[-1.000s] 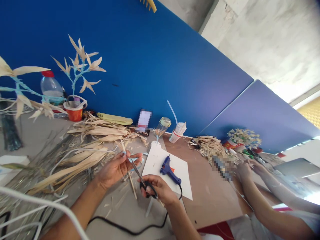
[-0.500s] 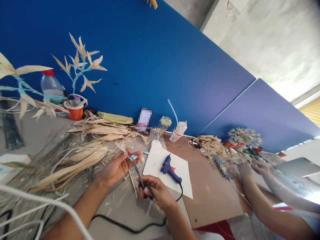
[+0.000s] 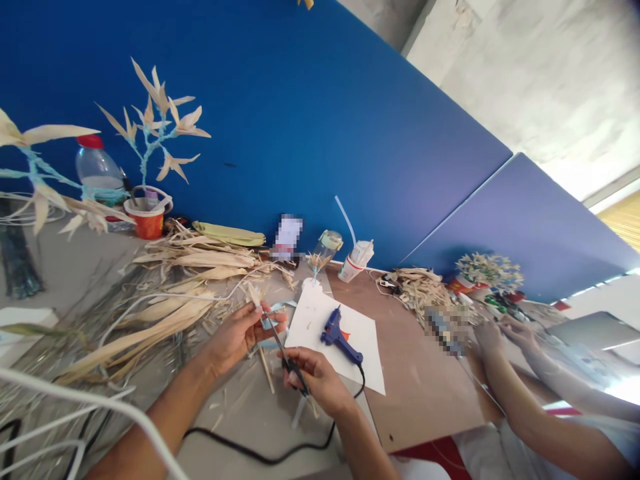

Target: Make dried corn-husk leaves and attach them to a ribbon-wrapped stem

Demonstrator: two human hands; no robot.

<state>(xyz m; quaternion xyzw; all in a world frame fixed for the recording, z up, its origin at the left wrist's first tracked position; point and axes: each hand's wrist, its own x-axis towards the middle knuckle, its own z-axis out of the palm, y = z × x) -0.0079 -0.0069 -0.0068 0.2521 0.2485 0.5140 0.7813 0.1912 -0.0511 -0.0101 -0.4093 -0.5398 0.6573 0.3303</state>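
Note:
My left hand pinches a small pale husk flower, its petals pointing up and away from me. Light blue tape trails by its fingers. A pair of scissors with dark handles sits in my right hand, the blades reaching up to the fingers of my left hand. Whether the blades touch the flower or the tape I cannot tell. Just right of my hands, a blue glue gun lies on a white sheet.
Dried corn husks and thin wires spread on the left. Behind stand a red pot with a husk-flower branch, a plastic bottle, a jar and a cup. Another person's forearms rest at right. A black cord crosses in front.
The flower in my left hand has turned, so its petals now show spread upward. My right hand and the scissors have shifted slightly right. The view has moved a little.

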